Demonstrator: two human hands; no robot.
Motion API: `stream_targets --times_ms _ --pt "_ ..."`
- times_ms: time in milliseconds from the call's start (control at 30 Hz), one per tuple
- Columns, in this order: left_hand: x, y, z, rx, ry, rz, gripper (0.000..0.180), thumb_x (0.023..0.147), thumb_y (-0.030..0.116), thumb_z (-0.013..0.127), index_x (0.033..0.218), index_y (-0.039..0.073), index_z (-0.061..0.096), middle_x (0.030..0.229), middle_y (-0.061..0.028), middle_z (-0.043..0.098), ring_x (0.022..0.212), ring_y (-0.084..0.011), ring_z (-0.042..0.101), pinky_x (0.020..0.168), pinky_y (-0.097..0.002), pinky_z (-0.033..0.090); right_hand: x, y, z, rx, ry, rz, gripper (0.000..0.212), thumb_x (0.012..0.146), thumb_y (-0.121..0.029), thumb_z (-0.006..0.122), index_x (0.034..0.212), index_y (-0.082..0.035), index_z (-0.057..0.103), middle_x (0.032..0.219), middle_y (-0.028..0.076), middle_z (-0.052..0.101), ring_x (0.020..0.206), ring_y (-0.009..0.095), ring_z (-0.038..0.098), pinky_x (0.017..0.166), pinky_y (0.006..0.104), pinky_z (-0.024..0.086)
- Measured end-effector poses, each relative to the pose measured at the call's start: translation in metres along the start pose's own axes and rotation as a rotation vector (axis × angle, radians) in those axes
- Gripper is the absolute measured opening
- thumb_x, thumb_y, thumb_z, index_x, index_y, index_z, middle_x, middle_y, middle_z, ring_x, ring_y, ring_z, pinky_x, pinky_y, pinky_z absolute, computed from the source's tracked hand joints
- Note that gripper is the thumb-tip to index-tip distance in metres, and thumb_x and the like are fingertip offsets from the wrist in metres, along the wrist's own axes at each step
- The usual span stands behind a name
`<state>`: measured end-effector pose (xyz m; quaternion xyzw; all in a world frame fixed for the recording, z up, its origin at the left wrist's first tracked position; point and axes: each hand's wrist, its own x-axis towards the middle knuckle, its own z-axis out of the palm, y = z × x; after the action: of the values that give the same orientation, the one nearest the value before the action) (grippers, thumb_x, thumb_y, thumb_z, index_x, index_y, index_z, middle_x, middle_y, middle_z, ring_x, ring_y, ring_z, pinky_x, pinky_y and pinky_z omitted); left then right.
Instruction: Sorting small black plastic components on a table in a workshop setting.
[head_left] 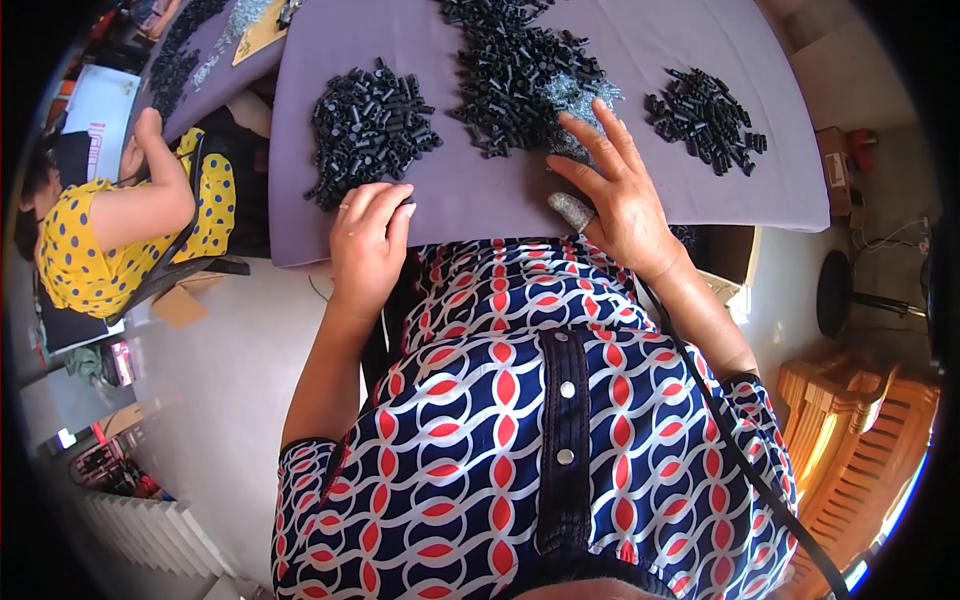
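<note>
My left hand point(372, 232) rests at the table's near edge, fingers curled and pressed together. A small black piece point(408, 200) shows at its thumb and fingertips, mostly hidden by them. Just beyond it lies a heap of short black cylindrical pieces point(370, 130). My right hand point(625, 195) has its fingers spread over the near side of a pile of tiny silvery pieces point(580, 95). A grey cover point(571, 211) wraps its thumb. Beside the silvery pile, a larger heap of black cylindrical pieces point(510, 85) stretches to the far edge of view.
Another black heap point(708, 120) lies on the right of the purple-covered table point(620, 35). To the left, a person in yellow dotted clothes point(120, 220) sits at a second table point(215, 85). An open cardboard box point(730, 255) stands under the table; a wooden bench point(850, 430) is at right.
</note>
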<state>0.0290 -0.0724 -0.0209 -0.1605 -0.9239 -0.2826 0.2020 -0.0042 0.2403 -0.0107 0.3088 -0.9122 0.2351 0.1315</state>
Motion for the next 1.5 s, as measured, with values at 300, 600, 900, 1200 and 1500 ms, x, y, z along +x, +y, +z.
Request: stream_targets --times_ms 300,600,900,1200,1500 --pt "0.000 0.001 0.005 -0.064 -0.005 -0.021 0.018 0.087 0.001 0.073 0.105 -0.001 0.073 0.101 -0.0128 0.070 0.088 -0.0258 0.069 0.080 -0.0337 0.054 -0.016 0.005 -0.007 -0.019 -0.029 0.017 0.034 0.078 -0.009 0.078 0.112 -0.006 0.076 0.156 0.012 0.047 0.154 0.040 0.024 0.121 0.0526 0.033" --pt "0.038 0.035 0.045 -0.208 -0.104 0.178 0.019 0.086 0.005 0.076 0.104 0.001 0.072 0.097 -0.0129 0.069 0.085 -0.0303 0.069 0.074 -0.0375 0.055 0.001 -0.001 -0.001 -0.026 -0.044 -0.002 0.057 0.070 -0.003 0.072 0.126 -0.011 0.071 0.159 0.015 0.041 0.154 0.042 0.024 0.122 0.0601 0.027" --pt "0.039 0.036 0.038 -0.099 -0.175 0.160 0.015 0.087 0.008 0.074 0.100 0.002 0.071 0.096 -0.0114 0.068 0.085 -0.0312 0.068 0.075 -0.0396 0.055 -0.015 0.007 -0.016 -0.016 -0.084 0.025 0.062 0.063 0.004 0.066 0.122 -0.010 0.074 0.160 0.014 0.042 0.154 0.042 0.022 0.123 0.0542 0.028" --pt "0.053 0.054 0.050 -0.252 -0.201 0.149 0.011 0.093 0.006 0.066 0.103 0.001 0.064 0.101 -0.0138 0.066 0.087 -0.0310 0.068 0.077 -0.0387 0.055 0.014 -0.006 0.004 -0.042 -0.116 -0.063 0.062 0.070 -0.006 0.074 0.131 -0.013 0.068 0.160 0.016 0.039 0.153 0.044 0.024 0.121 0.0627 0.027" --pt "0.047 0.047 0.054 -0.326 -0.147 0.140 0.012 0.090 0.002 0.070 0.101 0.000 0.066 0.105 -0.0131 0.069 0.090 -0.0283 0.070 0.079 -0.0361 0.057 0.000 0.011 -0.013 -0.044 -0.026 -0.043 0.046 0.080 -0.025 0.078 0.125 -0.013 0.073 0.159 0.014 0.040 0.153 0.043 0.025 0.121 0.0630 0.026"
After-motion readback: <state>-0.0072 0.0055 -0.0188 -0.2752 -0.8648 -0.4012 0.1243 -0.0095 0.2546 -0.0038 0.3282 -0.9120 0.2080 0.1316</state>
